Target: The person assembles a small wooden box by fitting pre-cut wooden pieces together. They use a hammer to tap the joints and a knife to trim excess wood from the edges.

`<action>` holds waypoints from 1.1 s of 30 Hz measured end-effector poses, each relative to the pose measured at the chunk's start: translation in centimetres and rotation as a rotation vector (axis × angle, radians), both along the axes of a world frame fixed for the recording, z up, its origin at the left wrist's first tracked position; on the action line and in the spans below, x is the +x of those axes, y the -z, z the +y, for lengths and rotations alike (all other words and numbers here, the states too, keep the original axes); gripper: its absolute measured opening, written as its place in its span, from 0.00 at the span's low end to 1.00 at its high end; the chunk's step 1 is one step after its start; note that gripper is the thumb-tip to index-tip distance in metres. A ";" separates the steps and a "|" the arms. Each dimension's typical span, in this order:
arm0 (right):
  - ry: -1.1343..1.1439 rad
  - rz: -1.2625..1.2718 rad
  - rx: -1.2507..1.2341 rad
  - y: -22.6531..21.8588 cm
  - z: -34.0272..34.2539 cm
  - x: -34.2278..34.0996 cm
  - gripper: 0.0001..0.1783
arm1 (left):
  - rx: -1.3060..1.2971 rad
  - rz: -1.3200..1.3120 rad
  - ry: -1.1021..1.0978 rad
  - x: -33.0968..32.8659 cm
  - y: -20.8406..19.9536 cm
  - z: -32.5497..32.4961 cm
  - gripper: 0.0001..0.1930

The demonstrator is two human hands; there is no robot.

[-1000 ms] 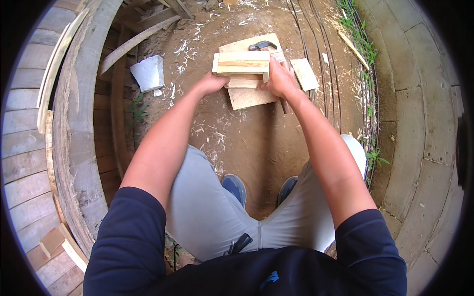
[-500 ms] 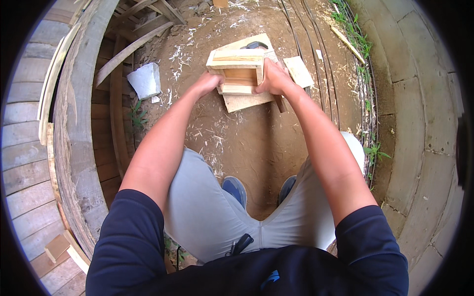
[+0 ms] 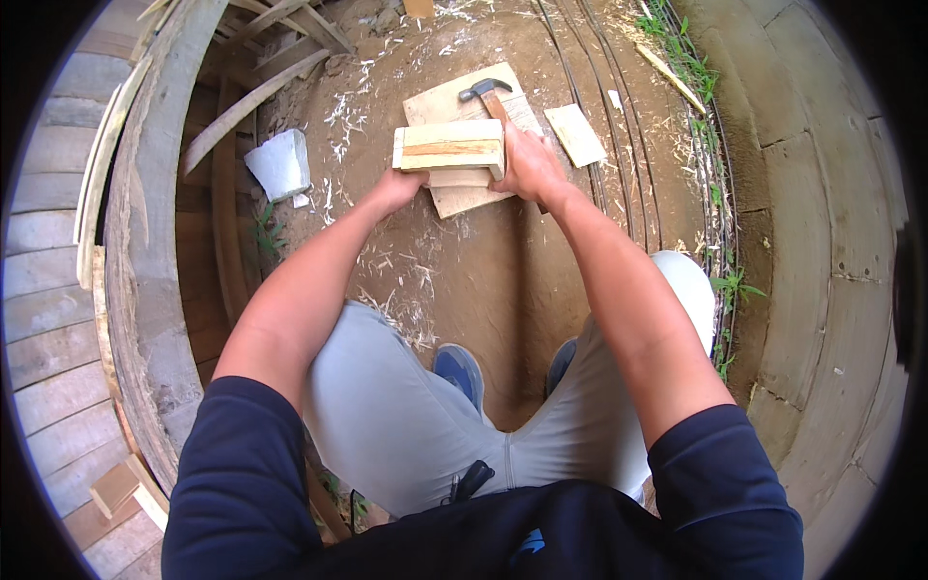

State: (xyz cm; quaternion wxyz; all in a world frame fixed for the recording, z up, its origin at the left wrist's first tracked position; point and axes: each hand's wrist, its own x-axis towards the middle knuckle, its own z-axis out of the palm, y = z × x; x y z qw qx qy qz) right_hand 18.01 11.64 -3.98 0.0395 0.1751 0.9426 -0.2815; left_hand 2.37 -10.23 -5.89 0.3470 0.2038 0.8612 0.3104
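Note:
Both of my hands grip a small pale wooden box (image 3: 448,135), raised over a flat wooden board (image 3: 433,104) on the dirt. My left hand (image 3: 399,187) is closed on the box's lower left end, its fingertips hidden. My right hand (image 3: 530,162) wraps the right end. The box is tilted, so a side with a darker brown streak faces up and its hollow is out of sight. A claw hammer (image 3: 485,89) lies on the board beyond the box, its brown handle partly covered by my right hand.
A small loose board (image 3: 576,135) lies right of the hammer, beside long dark rods (image 3: 623,145). At left are a whitish block (image 3: 278,164) and a heavy timber (image 3: 145,251) with planks. Wood shavings litter the dirt. A grey wall (image 3: 797,242) rises on the right.
The box has been tipped, so the inside that showed before is now turned away. It has shifted slightly, and more of the hammer shows beyond it.

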 end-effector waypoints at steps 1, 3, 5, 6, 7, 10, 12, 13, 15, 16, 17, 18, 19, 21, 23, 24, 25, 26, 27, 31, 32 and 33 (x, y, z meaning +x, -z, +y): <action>-0.007 0.003 -0.035 -0.5 0.2 -0.3 0.47 | -0.052 -0.053 0.013 -0.1 -1.0 0.4 0.28; -0.005 -0.073 -0.178 -1.7 1.3 -0.9 0.49 | -0.120 -0.098 0.128 -2.2 -1.0 1.0 0.30; -0.048 -0.005 -0.378 -1.7 2.4 -1.6 0.61 | -0.062 -0.212 0.132 -3.6 -1.4 1.3 0.37; -0.063 0.047 -0.458 -1.8 3.1 -2.0 0.60 | 0.009 -0.214 0.071 -4.0 -1.6 1.3 0.38; -0.066 0.085 -0.533 -1.8 4.0 -1.8 0.60 | 0.083 -0.234 0.020 -3.5 -2.7 2.5 0.39; -0.044 0.032 -0.685 -4.9 5.3 -2.5 0.58 | 0.277 -0.205 -0.074 -3.7 -5.2 3.1 0.42; -0.005 0.011 -0.751 -6.3 6.2 -2.2 0.57 | 0.352 -0.083 -0.107 -2.2 -6.8 4.8 0.43; -0.034 -0.003 -0.716 -7.6 6.1 -2.3 0.58 | 0.398 -0.096 -0.118 -2.7 -7.0 4.7 0.43; -0.060 -0.016 -0.727 -8.2 6.6 -1.8 0.60 | 0.455 -0.161 -0.107 -1.5 -8.3 5.9 0.50; -0.078 -0.019 -0.732 -8.6 6.8 -1.8 0.61 | 0.464 -0.189 -0.096 -0.7 -9.6 6.3 0.58; -0.092 -0.053 -0.744 -7.6 7.1 -2.1 0.62 | 0.448 -0.117 -0.184 -1.2 -8.3 6.7 0.56; -0.100 -0.101 -0.742 -7.3 7.6 -2.2 0.62 | 0.456 -0.107 -0.188 -1.2 -8.5 6.7 0.53; -0.102 -0.155 -0.742 -7.8 7.5 -1.9 0.63 | 0.462 -0.103 -0.190 -1.0 -8.6 6.8 0.51; -0.108 -0.203 -0.751 -7.7 7.9 -1.9 0.63 | 0.511 -0.098 -0.191 -0.3 -8.8 7.0 0.46; -0.084 -0.168 -0.773 -7.7 8.7 -1.5 0.62 | 0.584 -0.088 -0.182 1.4 -10.8 7.9 0.42; -0.067 -0.142 -0.789 -7.9 8.8 -1.3 0.62 | 0.608 -0.077 -0.182 1.9 -11.5 8.1 0.40; -0.056 -0.102 -0.788 -8.0 8.9 -1.2 0.57 | 0.608 -0.059 -0.187 2.2 -11.8 8.4 0.38; -0.045 -0.062 -0.786 -8.2 9.0 -1.1 0.52 | 0.611 -0.057 -0.172 2.5 -12.1 8.6 0.38; -0.050 -0.026 -0.789 -8.4 9.3 -0.9 0.48 | 0.615 -0.056 -0.157 2.7 -12.4 8.8 0.38; 0.020 0.068 -0.962 -9.7 9.5 -0.3 0.40 | 0.680 0.015 -0.108 3.1 -12.6 10.3 0.38; 0.040 0.080 -1.032 -9.6 9.7 -0.2 0.41 | 0.704 0.025 -0.131 3.3 -12.6 10.6 0.38; 0.072 0.113 -1.084 -9.2 9.9 -0.2 0.39 | 0.728 0.035 -0.155 3.4 -12.7 10.9 0.39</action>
